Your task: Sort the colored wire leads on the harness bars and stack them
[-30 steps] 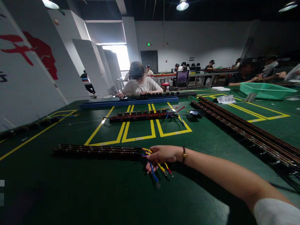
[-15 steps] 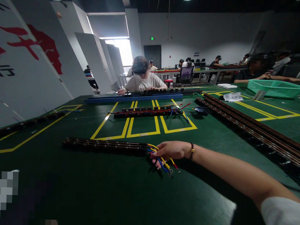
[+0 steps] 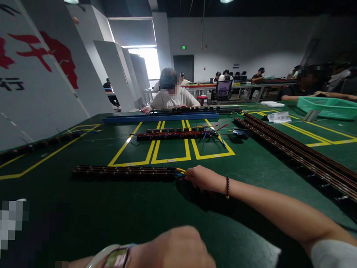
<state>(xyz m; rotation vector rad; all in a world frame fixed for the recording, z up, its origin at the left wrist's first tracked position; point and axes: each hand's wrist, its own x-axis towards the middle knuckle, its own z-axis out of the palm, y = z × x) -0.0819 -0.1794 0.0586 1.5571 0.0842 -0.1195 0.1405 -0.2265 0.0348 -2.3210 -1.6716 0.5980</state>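
Note:
My right hand [image 3: 207, 179] is closed around the loose wires [image 3: 182, 172] at the right end of a long black wired strip [image 3: 124, 172]. Yellow and blue wires show between that end and my fingers; my hand covers their tips. The strip lies flat on the green table [image 3: 129, 214], with copper-coloured lines along its top. At the bottom edge, my left hand [image 3: 177, 251] shows its back and knuckles, above the table and apart from the strip. Its fingers are bent under, out of sight, and a watch [image 3: 117, 261] sits on that wrist.
Another wired strip [image 3: 175, 134] lies across yellow tape outlines beyond. Long dark strips [image 3: 300, 161] run along the right side, near a green basket [image 3: 328, 108]. A blue rail [image 3: 161, 117] lies before a person [image 3: 174, 95] across the table. Another strip [image 3: 34, 146] lies left.
My left hand has come into view at the bottom. My right hand has turned palm down and closed over the wires, whose ends are now hidden. The strip has barely moved.

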